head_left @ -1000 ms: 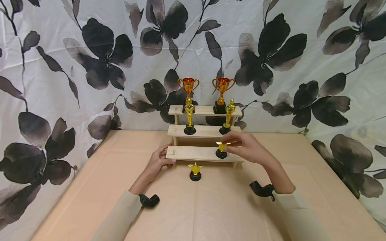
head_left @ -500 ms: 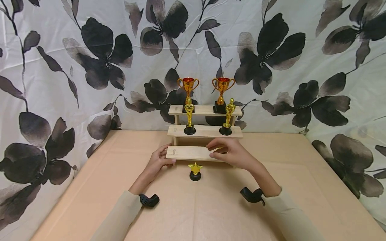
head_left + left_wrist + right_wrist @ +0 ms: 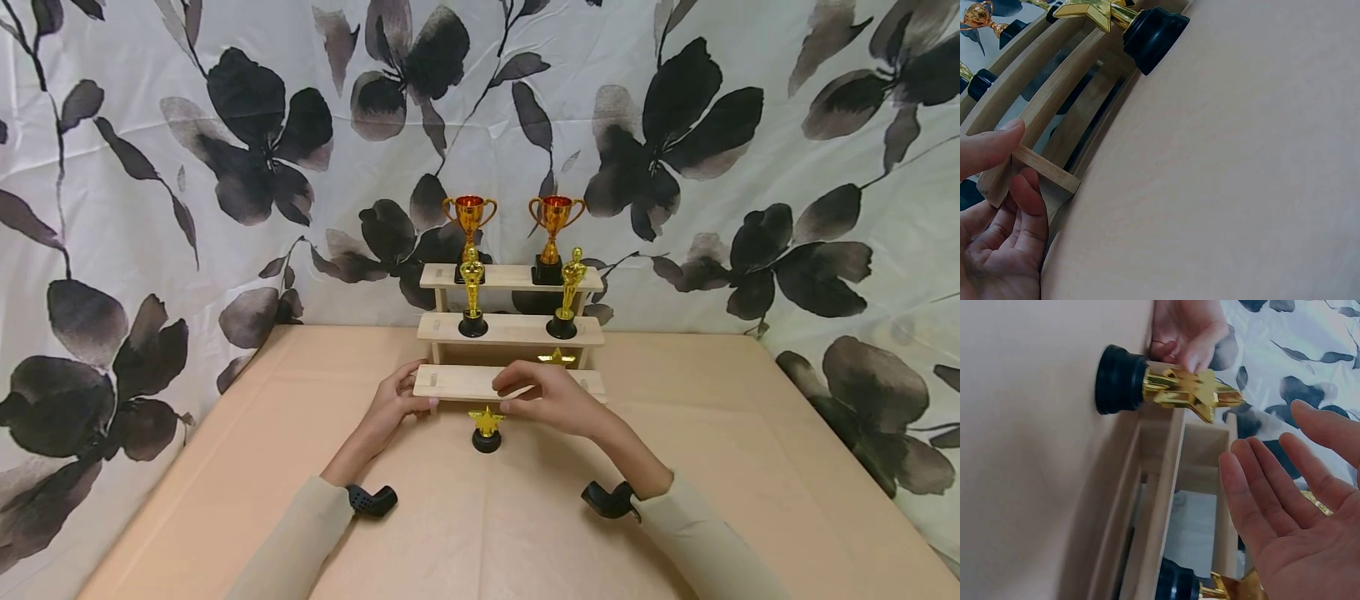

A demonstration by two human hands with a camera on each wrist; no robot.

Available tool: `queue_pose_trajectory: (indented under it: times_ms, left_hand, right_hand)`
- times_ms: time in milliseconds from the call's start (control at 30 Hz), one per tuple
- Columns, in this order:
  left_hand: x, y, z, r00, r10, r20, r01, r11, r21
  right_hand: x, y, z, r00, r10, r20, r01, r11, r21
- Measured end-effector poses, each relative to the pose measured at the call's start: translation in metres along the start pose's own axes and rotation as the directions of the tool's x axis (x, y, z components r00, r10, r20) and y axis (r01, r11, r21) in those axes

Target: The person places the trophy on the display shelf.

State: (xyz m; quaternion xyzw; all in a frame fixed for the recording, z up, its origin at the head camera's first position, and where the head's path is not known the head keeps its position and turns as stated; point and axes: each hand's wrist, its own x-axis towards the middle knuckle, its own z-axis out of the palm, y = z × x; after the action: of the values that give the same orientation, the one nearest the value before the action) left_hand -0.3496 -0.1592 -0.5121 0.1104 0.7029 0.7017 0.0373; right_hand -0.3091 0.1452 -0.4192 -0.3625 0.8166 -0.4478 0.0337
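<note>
A three-tier wooden display shelf point(image 3: 457, 382) stands on the table. My left hand point(image 3: 388, 407) grips the left end of its lowest board; in the left wrist view the thumb point(image 3: 997, 147) lies on top and the fingers curl below. A gold star trophy point(image 3: 486, 421) with a black base stands on the table before the shelf. Close to its right side, my right hand point(image 3: 553, 400) hovers with nothing in it, fingers extended in the right wrist view. Behind that hand, another star trophy point(image 3: 557, 358) is on the lowest board at the right, its base hidden in the head view.
Two gold figurine trophies point(image 3: 472, 287) stand on the middle board, one per side. Two gold cup trophies point(image 3: 555, 218) occupy the top board. Floral cloth point(image 3: 480, 100) hangs behind the beige-covered table point(image 3: 480, 533).
My right hand has let go of the star trophy on the lowest board and moved left and toward the one on the table. My left hand keeps its grip on the shelf.
</note>
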Motion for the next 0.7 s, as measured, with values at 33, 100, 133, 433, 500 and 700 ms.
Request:
queue_pose_trajectory:
  times_ms: [33,100,133,433,500,700]
  left_hand:
    - [0.000,0.000,0.000,1.000,0.000,0.000,0.000,1.000,0.001]
    - [0.000,-0.001,0.000,1.000,0.002,-0.001,-0.002,1.000,0.004]
    - [0.000,-0.001,0.000,1.000,0.002,-0.002,-0.002,1.000,0.005]
    - [0.002,-0.001,0.000,1.000,0.002,-0.003,-0.002,1.000,0.008]
    - [0.001,-0.001,0.000,1.000,-0.002,-0.004,0.002,1.000,0.004]
    - [0.000,-0.002,0.000,1.000,-0.003,-0.007,0.003,1.000,0.001]
  right_hand:
    - [0.000,0.001,0.001,1.000,-0.001,0.002,0.001,1.000,0.005]
    - [0.001,0.004,0.004,1.000,0.001,0.001,-0.001,1.000,0.008]
    - [0.001,0.004,0.004,1.000,0.006,-0.001,-0.006,1.000,0.008]
    - [0.006,0.010,0.013,0.999,0.028,0.016,-0.029,0.999,0.042]
    - [0.006,0.011,0.015,0.999,0.025,0.021,-0.026,0.998,0.049]
    - [0.007,0.015,0.020,0.999,0.034,0.022,-0.035,0.997,0.062]
